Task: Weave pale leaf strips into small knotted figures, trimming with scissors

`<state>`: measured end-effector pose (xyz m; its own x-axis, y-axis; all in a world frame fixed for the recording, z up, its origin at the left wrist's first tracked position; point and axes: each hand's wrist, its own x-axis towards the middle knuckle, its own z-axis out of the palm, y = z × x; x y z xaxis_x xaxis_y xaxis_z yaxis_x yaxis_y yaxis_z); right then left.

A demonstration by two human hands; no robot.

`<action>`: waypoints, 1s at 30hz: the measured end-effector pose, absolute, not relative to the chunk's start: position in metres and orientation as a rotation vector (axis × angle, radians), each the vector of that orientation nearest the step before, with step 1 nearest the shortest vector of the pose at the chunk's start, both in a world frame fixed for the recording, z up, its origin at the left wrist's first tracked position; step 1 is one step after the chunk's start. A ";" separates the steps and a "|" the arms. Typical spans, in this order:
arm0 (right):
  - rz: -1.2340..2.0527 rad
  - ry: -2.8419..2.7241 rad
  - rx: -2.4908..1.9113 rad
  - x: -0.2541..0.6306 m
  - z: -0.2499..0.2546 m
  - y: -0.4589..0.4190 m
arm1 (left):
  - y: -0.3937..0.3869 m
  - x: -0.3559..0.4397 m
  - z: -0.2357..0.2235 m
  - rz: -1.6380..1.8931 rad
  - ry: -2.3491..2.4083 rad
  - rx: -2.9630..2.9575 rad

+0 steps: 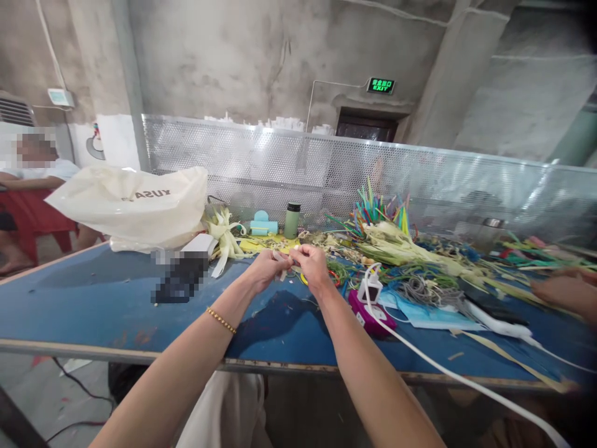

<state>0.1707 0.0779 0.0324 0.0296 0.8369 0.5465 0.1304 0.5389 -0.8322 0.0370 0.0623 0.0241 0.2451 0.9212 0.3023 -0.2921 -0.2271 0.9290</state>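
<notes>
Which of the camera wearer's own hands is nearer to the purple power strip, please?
Right. The right hand is beyond and to the left of the purple power strip, not touching it; the left hand is farther left.

Above a blue surface (93, 317), the left grip (267, 270) and right grip (311, 262) meet, pinching a small pale strip (280, 256) between them. A gold beaded bracelet (221, 320) circles the wrist behind the left grip. Just beyond the grips stands a green bottle (291, 224) with a dark lid. Left of them slumps a large cream bag (135, 214). To their right are a purple power socket (357, 305), grey cords (426, 290) and a blue face mask (438, 318); well apart, farther right, another person's hand (566, 289). Beyond everything rises a perforated metal screen (261, 152).
</notes>
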 end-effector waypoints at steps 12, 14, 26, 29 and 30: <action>0.691 -1.510 -0.819 0.174 0.046 0.067 | 0.050 0.020 0.039 1.079 0.534 1.246; 0.594 -1.564 -0.849 0.176 0.046 0.068 | 0.053 0.021 0.037 1.120 0.539 1.211; 0.589 -1.709 -0.943 0.165 0.040 0.060 | 0.062 0.022 0.034 1.388 0.573 1.015; 0.643 -1.669 -0.873 0.164 0.041 0.057 | 0.059 0.024 0.034 1.323 0.503 1.072; 0.618 -1.667 -0.871 0.164 0.042 0.056 | 0.059 0.024 0.035 1.317 0.480 1.083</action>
